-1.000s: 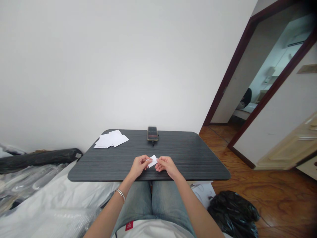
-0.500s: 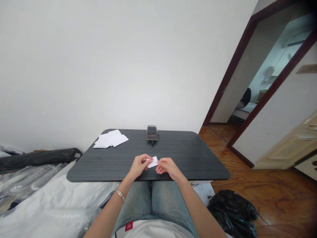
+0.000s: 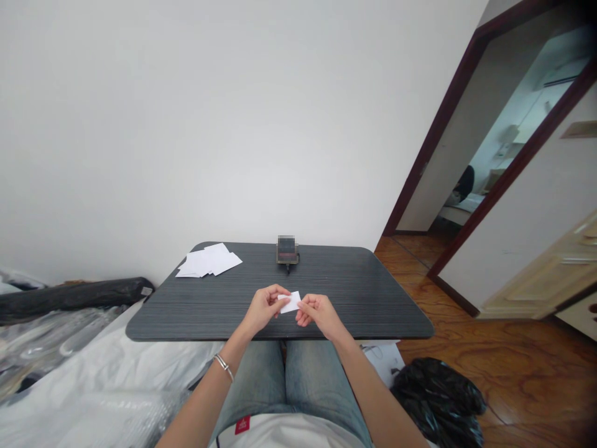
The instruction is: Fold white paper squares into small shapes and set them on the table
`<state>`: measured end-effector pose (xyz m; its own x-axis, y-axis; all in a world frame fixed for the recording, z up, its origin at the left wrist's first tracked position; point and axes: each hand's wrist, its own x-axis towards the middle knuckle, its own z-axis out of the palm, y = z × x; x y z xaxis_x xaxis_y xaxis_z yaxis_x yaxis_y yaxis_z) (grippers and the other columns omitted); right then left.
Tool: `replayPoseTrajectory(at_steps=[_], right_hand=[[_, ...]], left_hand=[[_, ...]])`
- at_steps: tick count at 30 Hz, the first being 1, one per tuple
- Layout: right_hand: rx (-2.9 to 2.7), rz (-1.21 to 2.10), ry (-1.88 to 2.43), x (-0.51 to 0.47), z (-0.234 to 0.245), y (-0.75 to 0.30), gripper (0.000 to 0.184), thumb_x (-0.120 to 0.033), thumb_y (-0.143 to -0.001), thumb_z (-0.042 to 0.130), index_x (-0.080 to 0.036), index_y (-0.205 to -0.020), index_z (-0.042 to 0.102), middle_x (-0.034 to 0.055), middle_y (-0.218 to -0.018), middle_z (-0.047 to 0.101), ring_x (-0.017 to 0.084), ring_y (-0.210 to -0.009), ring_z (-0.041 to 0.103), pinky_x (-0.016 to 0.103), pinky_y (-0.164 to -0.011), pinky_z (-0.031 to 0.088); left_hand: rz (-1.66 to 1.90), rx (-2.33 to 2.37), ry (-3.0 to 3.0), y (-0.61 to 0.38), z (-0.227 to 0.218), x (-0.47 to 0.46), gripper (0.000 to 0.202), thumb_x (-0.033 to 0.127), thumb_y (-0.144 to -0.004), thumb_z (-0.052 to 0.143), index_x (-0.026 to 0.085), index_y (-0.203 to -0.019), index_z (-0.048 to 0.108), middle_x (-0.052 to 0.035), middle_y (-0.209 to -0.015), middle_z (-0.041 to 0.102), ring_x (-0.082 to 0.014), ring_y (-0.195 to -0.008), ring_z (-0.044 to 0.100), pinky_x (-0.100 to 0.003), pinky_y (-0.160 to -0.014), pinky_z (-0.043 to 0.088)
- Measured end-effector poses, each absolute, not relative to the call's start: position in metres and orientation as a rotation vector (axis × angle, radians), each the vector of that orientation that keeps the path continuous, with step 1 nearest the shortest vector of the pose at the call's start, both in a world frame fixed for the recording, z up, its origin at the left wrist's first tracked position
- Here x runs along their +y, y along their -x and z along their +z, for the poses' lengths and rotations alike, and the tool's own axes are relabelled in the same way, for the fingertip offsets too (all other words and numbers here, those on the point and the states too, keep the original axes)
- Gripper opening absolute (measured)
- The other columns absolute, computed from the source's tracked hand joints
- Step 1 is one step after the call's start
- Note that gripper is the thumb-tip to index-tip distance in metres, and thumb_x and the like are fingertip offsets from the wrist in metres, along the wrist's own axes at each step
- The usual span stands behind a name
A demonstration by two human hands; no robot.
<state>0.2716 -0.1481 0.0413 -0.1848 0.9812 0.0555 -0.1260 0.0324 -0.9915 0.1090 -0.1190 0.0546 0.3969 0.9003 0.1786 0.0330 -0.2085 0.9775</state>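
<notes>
A small white folded paper (image 3: 290, 302) is held just above the near part of a dark striped table (image 3: 364, 298). My left hand (image 3: 262, 308) pinches its left end, fingers curled round it. My right hand (image 3: 317, 311) pinches its right end with thumb and fingertips. A silver bracelet sits on my left wrist. Both forearms reach in from the bottom of the view over my lap in blue jeans.
A loose pile of white paper sheets (image 3: 208, 261) lies at the table's far left. A small dark device (image 3: 286, 250) stands at the far edge. Clear plastic wrapping (image 3: 69, 386) is at left, a black bag (image 3: 438, 398) on the wooden floor at right, and an open doorway beyond.
Both hands stay on the small paper and shift only slightly. The left fingers have closed further over its left end.
</notes>
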Motion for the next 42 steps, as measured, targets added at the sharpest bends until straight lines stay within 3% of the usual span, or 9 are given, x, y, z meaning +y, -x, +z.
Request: replayPoseTrajectory(at_steps=[3, 8, 18, 31, 42], right_hand=[[-1.319, 1.278, 0.989, -0.152, 0.046, -0.269, 0.028, -0.040, -0.068, 0.061, -0.013, -0.061, 0.055, 0.0001, -0.049, 0.062, 0.010, -0.039, 0.056, 0.019, -0.039, 0.046], [-1.322, 1.201, 0.973, -0.156, 0.053, -0.267, 0.027, -0.040, -0.069, 0.060, -0.014, -0.061, 0.056, 0.0006, -0.050, 0.062, 0.011, -0.041, 0.057, 0.019, -0.039, 0.046], [-1.277, 1.289, 0.921, -0.161, 0.058, -0.269, 0.023, -0.036, -0.070, 0.060, -0.015, -0.064, 0.056, 0.0010, -0.054, 0.063, 0.011, -0.043, 0.058, 0.020, -0.041, 0.047], [-1.423, 1.086, 0.981, -0.168, 0.061, -0.266, 0.020, -0.031, -0.075, 0.054, -0.016, -0.063, 0.052, -0.0016, -0.051, 0.058, 0.009, -0.041, 0.054, 0.019, -0.041, 0.045], [-1.413, 1.175, 0.957, -0.161, 0.058, -0.275, 0.019, -0.029, -0.075, 0.055, -0.015, -0.063, 0.053, -0.0015, -0.051, 0.060, 0.008, -0.041, 0.055, 0.018, -0.041, 0.044]], left_hand=[[1.013, 0.855, -1.562, -0.112, 0.058, -0.123, 0.032, 0.030, -0.066, 0.064, 0.013, -0.091, 0.053, 0.0051, -0.051, 0.053, -0.0052, -0.039, 0.040, -0.016, -0.037, 0.028], [1.061, 0.864, -1.571, -0.117, 0.064, -0.128, 0.021, 0.029, -0.064, 0.064, 0.012, -0.072, 0.054, 0.0018, -0.058, 0.055, -0.0086, -0.050, 0.047, -0.019, -0.047, 0.034], [1.096, 0.836, -1.544, -0.119, 0.082, -0.136, 0.019, 0.025, -0.062, 0.065, 0.012, -0.072, 0.055, 0.0015, -0.060, 0.057, -0.0101, -0.053, 0.050, -0.020, -0.052, 0.037], [0.903, 0.931, -1.681, -0.112, 0.078, -0.129, 0.028, 0.034, -0.064, 0.061, 0.012, -0.051, 0.051, 0.0060, -0.042, 0.041, -0.0053, -0.041, 0.033, -0.018, -0.041, 0.022], [0.729, 0.683, -1.691, -0.100, 0.084, -0.125, 0.030, 0.035, -0.077, 0.049, 0.010, -0.064, 0.059, 0.0003, -0.055, 0.052, -0.0094, -0.051, 0.043, -0.020, -0.051, 0.035]])
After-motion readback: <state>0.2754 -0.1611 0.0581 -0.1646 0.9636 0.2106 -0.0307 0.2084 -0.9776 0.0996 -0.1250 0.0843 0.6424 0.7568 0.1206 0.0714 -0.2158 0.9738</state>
